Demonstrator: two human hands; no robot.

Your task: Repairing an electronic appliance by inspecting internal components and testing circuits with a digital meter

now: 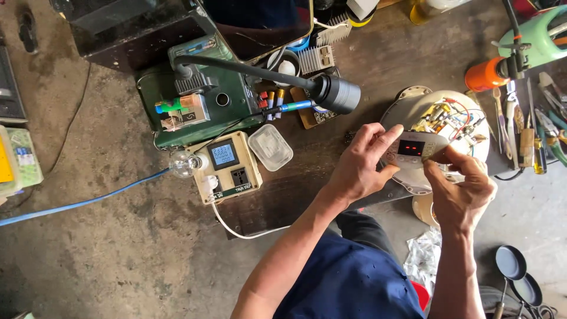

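1. 2 hands hold a small panel (pixel 413 150) with a red display, above the white appliance (pixel 413 106) on the worktop (pixel 366 65).
2. Left hand (pixel 360 165): grip pinched on the panel's left edge.
3. Right hand (pixel 460 189): grip pinched on its right edge.

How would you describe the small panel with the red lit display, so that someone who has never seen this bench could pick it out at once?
Start at the round white appliance lying opened on the bench's right side, loose coloured wires showing. In front of it, the left hand and right hand pinch a small pale control panel. Its red glowing digits set it apart from the blue-screened meter box further left.
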